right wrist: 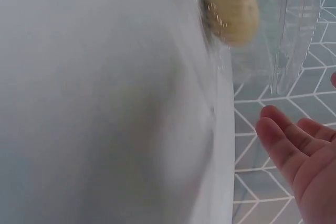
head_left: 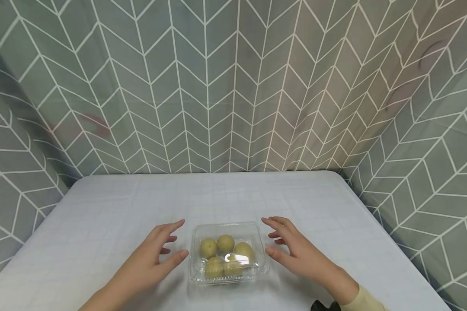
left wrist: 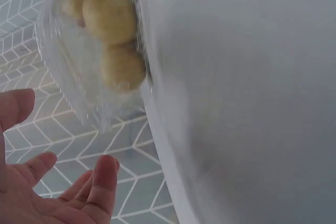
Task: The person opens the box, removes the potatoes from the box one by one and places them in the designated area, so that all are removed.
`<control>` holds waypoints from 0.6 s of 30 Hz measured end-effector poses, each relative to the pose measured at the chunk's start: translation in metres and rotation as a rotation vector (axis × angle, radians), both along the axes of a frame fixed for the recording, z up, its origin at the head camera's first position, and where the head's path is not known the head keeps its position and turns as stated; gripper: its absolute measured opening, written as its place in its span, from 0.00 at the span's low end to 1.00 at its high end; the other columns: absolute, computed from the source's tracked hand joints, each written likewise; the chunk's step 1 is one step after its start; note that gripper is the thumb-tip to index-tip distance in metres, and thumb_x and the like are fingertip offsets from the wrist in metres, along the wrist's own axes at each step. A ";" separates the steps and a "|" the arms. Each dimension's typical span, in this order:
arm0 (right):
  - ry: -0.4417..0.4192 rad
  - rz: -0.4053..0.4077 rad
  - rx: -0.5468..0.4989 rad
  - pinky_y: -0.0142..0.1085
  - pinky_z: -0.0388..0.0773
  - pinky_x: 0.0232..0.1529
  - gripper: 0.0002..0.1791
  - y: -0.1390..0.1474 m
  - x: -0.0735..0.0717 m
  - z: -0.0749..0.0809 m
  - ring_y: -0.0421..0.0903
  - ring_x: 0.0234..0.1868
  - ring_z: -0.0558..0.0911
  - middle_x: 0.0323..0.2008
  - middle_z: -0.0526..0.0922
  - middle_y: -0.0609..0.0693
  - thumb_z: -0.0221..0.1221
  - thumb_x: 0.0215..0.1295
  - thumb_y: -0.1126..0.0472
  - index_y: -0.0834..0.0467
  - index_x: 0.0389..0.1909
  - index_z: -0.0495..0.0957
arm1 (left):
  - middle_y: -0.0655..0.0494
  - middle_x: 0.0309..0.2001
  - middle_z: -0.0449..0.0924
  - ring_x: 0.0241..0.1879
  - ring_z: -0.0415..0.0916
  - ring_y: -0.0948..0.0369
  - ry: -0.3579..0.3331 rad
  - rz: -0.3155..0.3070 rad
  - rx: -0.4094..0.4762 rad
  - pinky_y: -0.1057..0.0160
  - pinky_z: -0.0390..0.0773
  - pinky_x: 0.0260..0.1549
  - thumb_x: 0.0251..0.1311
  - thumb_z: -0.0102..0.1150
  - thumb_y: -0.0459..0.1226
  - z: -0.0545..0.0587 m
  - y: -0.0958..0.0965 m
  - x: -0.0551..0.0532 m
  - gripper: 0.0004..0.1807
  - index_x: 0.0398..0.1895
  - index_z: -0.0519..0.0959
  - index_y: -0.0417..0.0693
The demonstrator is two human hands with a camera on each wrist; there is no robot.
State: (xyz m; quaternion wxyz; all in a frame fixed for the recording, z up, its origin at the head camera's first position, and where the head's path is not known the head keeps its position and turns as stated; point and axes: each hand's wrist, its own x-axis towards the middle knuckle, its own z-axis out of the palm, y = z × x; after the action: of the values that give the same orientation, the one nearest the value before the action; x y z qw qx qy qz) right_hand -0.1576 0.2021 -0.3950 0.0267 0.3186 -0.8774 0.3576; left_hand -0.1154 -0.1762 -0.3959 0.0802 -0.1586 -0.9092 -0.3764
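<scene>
A clear plastic clamshell box (head_left: 228, 229) stands on the white table with its lid down. Several round, yellowish-green fruits (head_left: 225, 243) lie inside it, and light glints off the lid over them. On the box's left side is my left hand (head_left: 155, 255), fingers spread and slightly bent, thumb tip close to the box wall. My right hand (head_left: 292, 250) mirrors it on the right, its thumb near the box edge. Both hands hold nothing. In the left wrist view the fruits (left wrist: 110, 14) show through the box's side; the right wrist view shows one fruit (right wrist: 231, 11) low in the box.
The white-covered table (head_left: 140, 194) has rounded far corners. Grey-green curtains (head_left: 225, 86) with white chevron lines hang behind it and along both sides. A black object (head_left: 324, 306) sits at my right wrist, by the pale yellow sleeve (head_left: 363, 300).
</scene>
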 end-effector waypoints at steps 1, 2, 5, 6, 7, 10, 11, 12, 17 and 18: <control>-0.005 0.002 -0.008 0.42 0.77 0.52 0.34 0.000 0.002 0.000 0.46 0.56 0.79 0.69 0.60 0.45 0.59 0.71 0.53 0.42 0.75 0.58 | 0.62 0.64 0.66 0.52 0.79 0.57 -0.027 0.008 0.010 0.60 0.81 0.39 0.62 0.62 0.57 0.000 0.001 0.003 0.35 0.72 0.63 0.71; -0.016 -0.001 -0.016 0.41 0.77 0.52 0.34 -0.001 0.005 -0.001 0.46 0.56 0.79 0.69 0.60 0.44 0.59 0.71 0.53 0.42 0.75 0.59 | 0.62 0.64 0.66 0.52 0.79 0.57 -0.045 0.009 0.017 0.60 0.81 0.40 0.62 0.62 0.58 0.000 0.003 0.005 0.35 0.72 0.63 0.71; -0.034 0.016 -0.042 0.41 0.77 0.52 0.34 -0.003 0.010 -0.002 0.45 0.55 0.79 0.68 0.60 0.43 0.60 0.70 0.54 0.44 0.75 0.60 | 0.64 0.65 0.65 0.53 0.78 0.58 -0.114 0.011 0.046 0.62 0.80 0.41 0.61 0.63 0.58 0.001 0.006 0.011 0.35 0.71 0.62 0.74; -0.037 0.025 -0.049 0.41 0.78 0.52 0.34 -0.003 0.011 -0.003 0.45 0.55 0.80 0.68 0.60 0.43 0.59 0.71 0.54 0.46 0.75 0.60 | 0.64 0.65 0.65 0.53 0.78 0.58 -0.134 0.009 0.055 0.62 0.80 0.41 0.61 0.63 0.58 0.001 0.007 0.012 0.35 0.71 0.62 0.74; -0.042 0.033 -0.057 0.41 0.78 0.51 0.34 -0.004 0.013 -0.003 0.46 0.55 0.80 0.68 0.60 0.43 0.59 0.71 0.54 0.47 0.75 0.60 | 0.63 0.65 0.65 0.53 0.78 0.58 -0.150 0.005 0.064 0.62 0.80 0.41 0.61 0.63 0.57 0.001 0.008 0.013 0.35 0.71 0.62 0.74; -0.044 0.068 -0.089 0.41 0.79 0.50 0.33 -0.005 0.016 -0.004 0.47 0.55 0.80 0.68 0.61 0.46 0.59 0.71 0.57 0.49 0.75 0.60 | 0.61 0.65 0.65 0.53 0.78 0.56 -0.195 -0.011 0.096 0.63 0.80 0.42 0.60 0.64 0.56 0.002 0.011 0.016 0.36 0.71 0.63 0.72; -0.049 0.079 -0.102 0.42 0.79 0.50 0.33 -0.005 0.017 -0.004 0.48 0.54 0.80 0.67 0.62 0.47 0.59 0.71 0.58 0.49 0.75 0.59 | 0.60 0.65 0.66 0.54 0.78 0.55 -0.205 -0.022 0.109 0.63 0.80 0.42 0.60 0.65 0.55 0.001 0.012 0.016 0.36 0.71 0.63 0.70; -0.062 0.086 -0.115 0.42 0.79 0.50 0.33 -0.005 0.018 -0.004 0.49 0.55 0.80 0.67 0.62 0.48 0.59 0.71 0.59 0.49 0.75 0.59 | 0.58 0.65 0.66 0.54 0.78 0.54 -0.214 -0.033 0.119 0.64 0.80 0.43 0.60 0.65 0.55 0.001 0.013 0.017 0.37 0.72 0.63 0.69; -0.131 0.102 -0.162 0.42 0.79 0.50 0.33 -0.007 0.023 -0.005 0.52 0.55 0.79 0.66 0.64 0.52 0.59 0.71 0.60 0.45 0.74 0.59 | 0.58 0.67 0.64 0.56 0.77 0.53 -0.239 -0.084 0.161 0.65 0.79 0.45 0.59 0.67 0.54 -0.004 0.017 0.018 0.40 0.73 0.62 0.66; -0.143 0.097 -0.163 0.42 0.79 0.50 0.33 -0.008 0.024 -0.006 0.52 0.55 0.79 0.66 0.65 0.52 0.60 0.71 0.59 0.45 0.73 0.60 | 0.59 0.67 0.64 0.56 0.76 0.54 -0.241 -0.090 0.166 0.65 0.79 0.45 0.58 0.68 0.54 -0.005 0.017 0.018 0.40 0.73 0.62 0.66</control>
State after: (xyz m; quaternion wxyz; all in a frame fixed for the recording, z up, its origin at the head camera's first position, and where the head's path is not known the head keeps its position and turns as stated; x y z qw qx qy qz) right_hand -0.1332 0.1943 -0.4010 -0.0273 0.3314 -0.8285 0.4506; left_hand -0.0971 -0.1590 -0.4012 -0.0334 -0.1458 -0.8701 -0.4697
